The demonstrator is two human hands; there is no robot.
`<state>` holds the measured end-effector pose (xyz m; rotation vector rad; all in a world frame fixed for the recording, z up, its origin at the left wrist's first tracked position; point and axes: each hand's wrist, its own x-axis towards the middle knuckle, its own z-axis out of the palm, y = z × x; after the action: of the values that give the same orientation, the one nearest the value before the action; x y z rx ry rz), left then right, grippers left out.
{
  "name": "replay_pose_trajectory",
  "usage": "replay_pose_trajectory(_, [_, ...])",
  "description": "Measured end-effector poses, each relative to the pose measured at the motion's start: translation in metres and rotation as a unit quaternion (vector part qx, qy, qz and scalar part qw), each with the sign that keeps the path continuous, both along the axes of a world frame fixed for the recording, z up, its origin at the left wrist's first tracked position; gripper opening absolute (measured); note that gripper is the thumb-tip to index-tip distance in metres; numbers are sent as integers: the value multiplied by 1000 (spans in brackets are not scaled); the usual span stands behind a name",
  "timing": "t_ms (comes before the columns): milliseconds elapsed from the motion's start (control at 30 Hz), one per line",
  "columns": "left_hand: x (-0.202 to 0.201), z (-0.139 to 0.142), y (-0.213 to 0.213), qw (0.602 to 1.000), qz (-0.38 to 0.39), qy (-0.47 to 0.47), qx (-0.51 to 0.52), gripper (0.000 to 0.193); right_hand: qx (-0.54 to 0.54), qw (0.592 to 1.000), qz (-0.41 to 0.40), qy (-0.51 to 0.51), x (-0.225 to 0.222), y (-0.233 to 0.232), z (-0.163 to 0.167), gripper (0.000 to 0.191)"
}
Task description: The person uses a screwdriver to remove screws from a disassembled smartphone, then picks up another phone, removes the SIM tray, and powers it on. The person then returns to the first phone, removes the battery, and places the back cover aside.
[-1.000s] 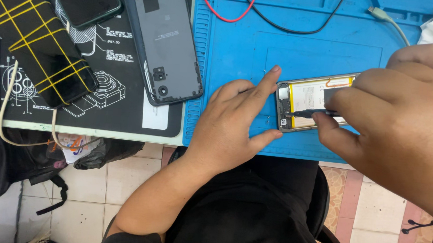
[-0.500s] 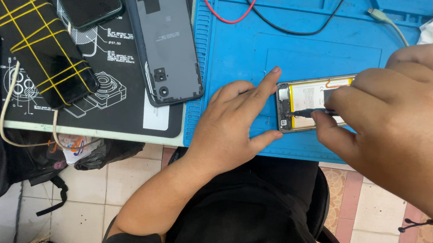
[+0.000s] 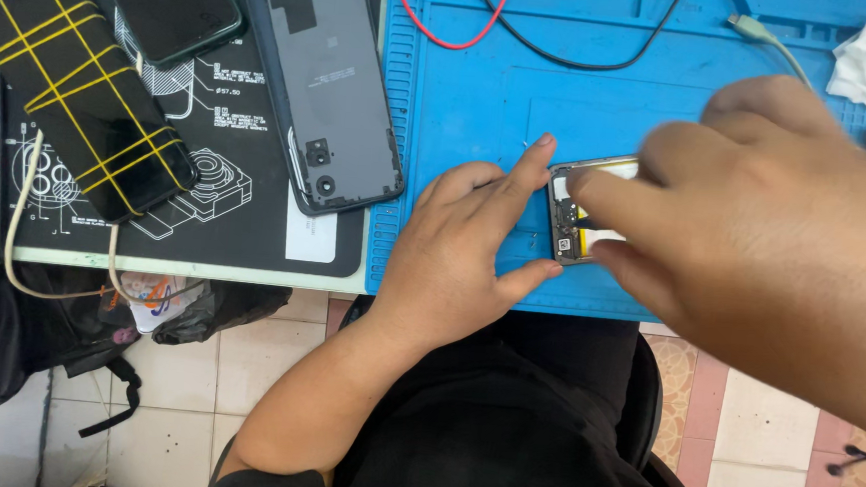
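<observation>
**Black-framed phone lies opened, work inside it under way**

Black-framed, opened smartphone (image 3: 573, 214) with its circuit board and pale battery bared lies on our blue silicone repair mat (image 3: 481, 106), near its front edge. Our left hand (image 3: 463, 250) braces it, forefinger and thumb spread open against its end, gripping nothing. Our right hand (image 3: 755, 218) covers the rest, fingers pinched on a thin dark tool (image 3: 586, 224), though blur hides how firmly. We judge disassembly done: the grey plastic back cover (image 3: 327, 87) lies apart on the black printed mat (image 3: 215, 210). Refitting remains.
</observation>
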<state>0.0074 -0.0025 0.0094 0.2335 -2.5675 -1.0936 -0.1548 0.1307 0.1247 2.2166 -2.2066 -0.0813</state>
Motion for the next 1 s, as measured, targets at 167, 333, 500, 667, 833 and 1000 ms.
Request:
replay_pose_trajectory(167, [0,0,-2,1000,-5,14,-3,98,3,998,-16,-56,0,1,2,28])
replay_pose_trajectory(333, [1,1,-2,1000,-4,4,-12,96,103,989,-104,-5,-2,3,-3,21])
replay_pose_trajectory(500, [1,1,-1,1000,-2,2,-9,94,-95,981,-62,-156,-13,24,-7,18])
replay_pose_trajectory(667, [1,1,-2,1000,-10,-3,-7,92,-54,949,-200,-239,-31,50,-29,22])
replay_pose_trajectory(833, [1,1,-3,1000,-14,-5,-6,91,-47,828,-370,-418,-38,62,-67,22])
replay_pose_trajectory(1000, [1,2,-2,1000,-13,-12,-10,91,-66,810,-333,-478,-41,65,-96,22])
